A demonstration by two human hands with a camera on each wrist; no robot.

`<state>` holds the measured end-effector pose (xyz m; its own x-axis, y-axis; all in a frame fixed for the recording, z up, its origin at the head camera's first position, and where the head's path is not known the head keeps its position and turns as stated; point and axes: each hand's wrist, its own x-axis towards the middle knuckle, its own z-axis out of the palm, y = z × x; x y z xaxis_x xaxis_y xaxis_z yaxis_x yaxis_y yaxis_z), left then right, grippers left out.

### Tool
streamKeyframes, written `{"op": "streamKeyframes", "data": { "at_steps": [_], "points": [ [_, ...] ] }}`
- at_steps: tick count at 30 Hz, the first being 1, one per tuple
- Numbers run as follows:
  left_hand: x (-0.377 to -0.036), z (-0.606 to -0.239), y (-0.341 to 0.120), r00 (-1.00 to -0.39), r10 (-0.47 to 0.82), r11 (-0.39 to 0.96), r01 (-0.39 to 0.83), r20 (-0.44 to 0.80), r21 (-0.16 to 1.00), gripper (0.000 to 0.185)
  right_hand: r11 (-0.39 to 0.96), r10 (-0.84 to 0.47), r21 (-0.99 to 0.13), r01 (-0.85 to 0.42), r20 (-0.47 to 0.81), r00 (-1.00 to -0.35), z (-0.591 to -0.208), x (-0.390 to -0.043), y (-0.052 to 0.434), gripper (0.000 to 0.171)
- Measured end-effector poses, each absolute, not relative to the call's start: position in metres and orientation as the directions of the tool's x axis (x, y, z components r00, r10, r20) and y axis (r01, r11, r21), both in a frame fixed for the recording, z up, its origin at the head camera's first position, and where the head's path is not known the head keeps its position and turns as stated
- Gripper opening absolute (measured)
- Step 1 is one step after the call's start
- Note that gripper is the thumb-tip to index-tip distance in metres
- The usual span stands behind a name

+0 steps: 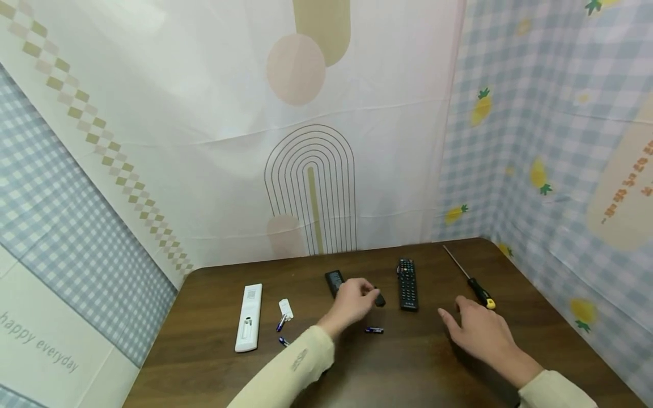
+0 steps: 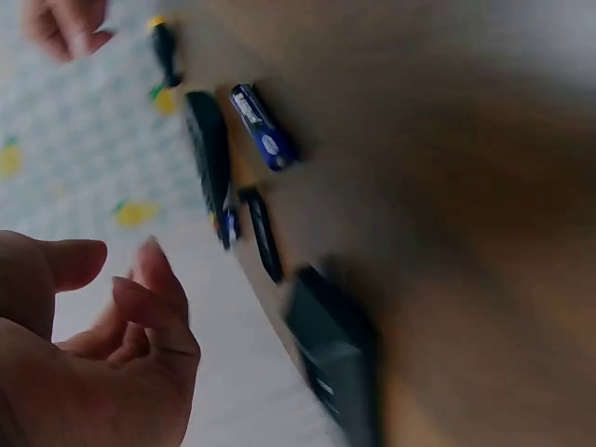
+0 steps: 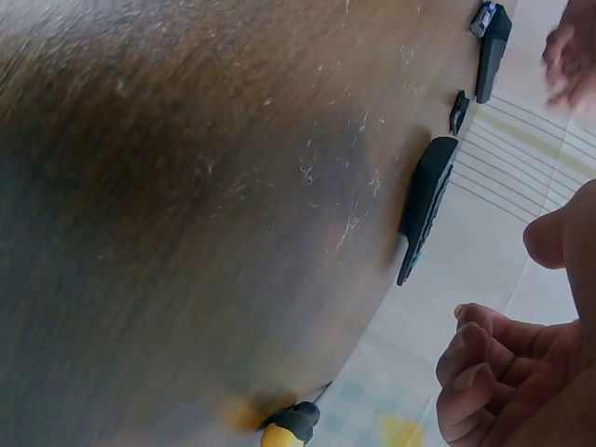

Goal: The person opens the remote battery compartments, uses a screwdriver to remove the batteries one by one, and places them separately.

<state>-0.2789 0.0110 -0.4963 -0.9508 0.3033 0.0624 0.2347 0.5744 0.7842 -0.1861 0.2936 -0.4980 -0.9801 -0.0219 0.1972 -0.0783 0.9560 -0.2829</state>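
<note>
My left hand (image 1: 352, 303) is above a small black remote control (image 1: 335, 281), hiding its middle. Thumb and fingers are loosely bent with a gap between them, and nothing shows in that hand (image 2: 140, 345) in the left wrist view. Close to its fingertips lies a small black cover-like piece (image 1: 380, 297). A blue battery (image 1: 374, 330) is on the table just nearer to me. My right hand (image 1: 479, 331) hovers low at the right, fingers relaxed and holding nothing. It is nearest to a screwdriver (image 1: 479, 292) with a black and yellow handle.
A longer black remote (image 1: 407, 284) lies between the hands, buttons up. Leftward on the brown table (image 1: 204, 317) are a white remote (image 1: 249, 317) with its battery slot showing, a white cover (image 1: 285, 309) and two blue batteries, one (image 1: 281, 323) touching or near that cover. Patterned cloth hangs behind.
</note>
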Motion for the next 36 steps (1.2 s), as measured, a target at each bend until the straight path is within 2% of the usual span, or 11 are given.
{"op": "streamKeyframes", "data": {
  "at_steps": [3,6,11,14,17,22,24,27,32,36],
  "points": [
    [-0.289,-0.495,0.048,-0.950,0.313,0.705,0.243,0.015,0.666,0.033,0.953,-0.017,-0.294,-0.073,0.189,-0.982,-0.497,-0.186,0.294,0.046],
    [-0.296,-0.496,0.083,-0.956,0.293,0.825,0.250,-0.004,0.507,0.050,0.951,-0.015,-0.299,-0.073,0.193,-0.981,-0.496,-0.187,0.294,0.046],
    [-0.303,-0.508,0.125,-0.971,0.237,0.931,0.228,0.004,0.284,0.071,0.948,-0.008,-0.310,-0.068,0.192,-0.981,-0.496,-0.186,0.293,0.043],
    [-0.305,-0.515,0.139,-0.978,0.208,0.954,0.205,0.013,0.219,0.069,0.946,-0.001,-0.319,-0.061,0.186,-0.983,-0.496,-0.185,0.293,0.042],
    [-0.305,-0.519,0.143,-0.981,0.192,0.960,0.193,0.025,0.202,0.058,0.943,0.005,-0.329,-0.056,0.183,-0.983,-0.497,-0.183,0.294,0.042],
    [-0.307,-0.523,0.143,-0.977,0.208,0.942,0.215,0.054,0.259,0.044,0.942,0.002,-0.330,-0.061,0.187,-0.982,-0.500,-0.182,0.297,0.044],
    [-0.307,-0.522,0.141,-0.973,0.223,0.920,0.228,0.053,0.319,0.040,0.942,-0.001,-0.329,-0.064,0.187,-0.982,-0.502,-0.182,0.298,0.046],
    [-0.307,-0.518,0.135,-0.972,0.236,0.843,0.207,0.004,0.497,0.039,0.943,0.002,-0.328,-0.058,0.179,-0.984,-0.502,-0.183,0.298,0.046],
    [-0.299,-0.500,0.111,-0.959,0.252,0.645,0.064,-0.133,0.761,0.044,0.935,0.003,-0.349,-0.063,0.186,-0.983,-0.501,-0.186,0.293,0.047],
    [-0.292,-0.489,0.081,-0.940,0.302,0.448,-0.008,-0.160,0.894,0.023,0.933,0.009,-0.354,-0.061,0.192,-0.981,-0.501,-0.185,0.290,0.046]
  ]
}}
